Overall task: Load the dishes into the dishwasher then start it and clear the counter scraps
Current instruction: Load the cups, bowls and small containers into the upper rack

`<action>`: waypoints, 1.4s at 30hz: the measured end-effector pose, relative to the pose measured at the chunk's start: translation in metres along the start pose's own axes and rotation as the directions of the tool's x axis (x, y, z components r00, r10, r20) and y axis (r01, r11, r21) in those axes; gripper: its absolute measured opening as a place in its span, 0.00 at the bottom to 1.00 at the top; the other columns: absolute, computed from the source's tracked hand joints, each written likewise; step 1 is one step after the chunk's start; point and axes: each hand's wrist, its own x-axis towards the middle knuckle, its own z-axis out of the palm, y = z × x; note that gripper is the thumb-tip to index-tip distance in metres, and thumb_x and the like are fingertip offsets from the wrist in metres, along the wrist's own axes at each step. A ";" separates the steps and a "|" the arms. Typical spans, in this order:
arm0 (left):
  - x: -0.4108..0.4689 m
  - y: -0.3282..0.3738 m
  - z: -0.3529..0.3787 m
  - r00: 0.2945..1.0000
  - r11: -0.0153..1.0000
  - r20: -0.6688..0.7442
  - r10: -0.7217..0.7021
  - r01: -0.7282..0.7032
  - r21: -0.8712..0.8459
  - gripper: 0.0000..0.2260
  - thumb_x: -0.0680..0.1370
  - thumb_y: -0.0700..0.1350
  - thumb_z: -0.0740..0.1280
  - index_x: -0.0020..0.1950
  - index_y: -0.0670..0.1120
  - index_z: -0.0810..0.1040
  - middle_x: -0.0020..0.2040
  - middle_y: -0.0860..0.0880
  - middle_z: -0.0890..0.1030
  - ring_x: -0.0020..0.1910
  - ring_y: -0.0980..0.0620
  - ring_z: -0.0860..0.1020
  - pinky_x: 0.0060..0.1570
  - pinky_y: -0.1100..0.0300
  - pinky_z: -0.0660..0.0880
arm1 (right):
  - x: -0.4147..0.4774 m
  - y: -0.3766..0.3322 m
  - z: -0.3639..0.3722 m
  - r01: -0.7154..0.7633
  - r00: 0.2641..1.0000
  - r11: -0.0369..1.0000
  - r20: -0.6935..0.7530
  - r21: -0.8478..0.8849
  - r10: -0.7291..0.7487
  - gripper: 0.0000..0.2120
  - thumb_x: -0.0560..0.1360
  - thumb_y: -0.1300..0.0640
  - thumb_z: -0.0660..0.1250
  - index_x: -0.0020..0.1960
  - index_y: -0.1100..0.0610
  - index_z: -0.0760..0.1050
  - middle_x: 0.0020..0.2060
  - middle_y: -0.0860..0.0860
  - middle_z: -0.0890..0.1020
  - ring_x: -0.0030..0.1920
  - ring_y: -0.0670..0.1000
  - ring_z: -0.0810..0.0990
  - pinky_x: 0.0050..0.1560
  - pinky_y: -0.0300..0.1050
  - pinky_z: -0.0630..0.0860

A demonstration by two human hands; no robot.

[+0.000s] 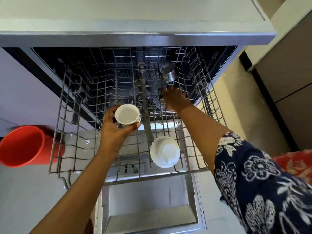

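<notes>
Left hand grips white cup, fingers curled round wall, mouth toward camera, above middle of pulled-out rack. Right hand reaches into rack's far right part, just short of steel pot; blurred, cannot tell grip. White scalloped bowl sits near front right corner. Red mug outside left edge.

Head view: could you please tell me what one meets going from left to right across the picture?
Red cup → white cup gripped by the left hand → white scalloped bowl → patterned sleeve.
</notes>
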 end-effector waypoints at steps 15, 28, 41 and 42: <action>0.004 -0.018 0.007 0.999 0.999 0.034 0.038 -0.039 0.024 0.31 0.62 0.42 0.80 0.55 0.63 0.69 0.59 0.51 0.75 0.56 0.54 0.75 0.42 0.70 0.74 | -0.013 0.052 -0.049 -0.024 0.974 0.966 -0.210 0.258 0.080 0.37 0.62 0.53 0.78 0.66 0.59 0.67 0.66 0.58 0.66 0.60 0.56 0.71 0.60 0.47 0.72; 0.005 -0.027 0.012 0.999 0.999 0.035 0.039 -0.040 0.036 0.32 0.61 0.44 0.80 0.56 0.64 0.69 0.60 0.52 0.75 0.58 0.51 0.74 0.48 0.58 0.77 | -0.039 0.050 0.037 -0.030 0.735 0.810 -0.536 0.586 0.415 0.43 0.63 0.59 0.78 0.73 0.58 0.62 0.65 0.57 0.69 0.64 0.58 0.70 0.62 0.48 0.70; -0.003 -0.036 0.014 0.999 0.999 0.046 0.004 -0.006 0.041 0.35 0.60 0.46 0.80 0.64 0.53 0.70 0.59 0.55 0.76 0.58 0.55 0.74 0.47 0.67 0.72 | -0.016 0.076 -0.021 0.091 0.996 0.993 0.001 0.072 -0.092 0.46 0.61 0.64 0.78 0.73 0.50 0.59 0.66 0.56 0.69 0.63 0.61 0.72 0.61 0.53 0.72; -0.002 -0.035 0.014 0.999 0.999 0.047 -0.001 -0.001 0.039 0.35 0.59 0.47 0.80 0.64 0.54 0.70 0.59 0.55 0.76 0.58 0.55 0.74 0.48 0.66 0.73 | -0.013 0.072 -0.020 0.070 0.997 0.996 0.031 0.063 -0.072 0.46 0.61 0.63 0.78 0.73 0.51 0.59 0.67 0.56 0.69 0.64 0.61 0.71 0.61 0.54 0.72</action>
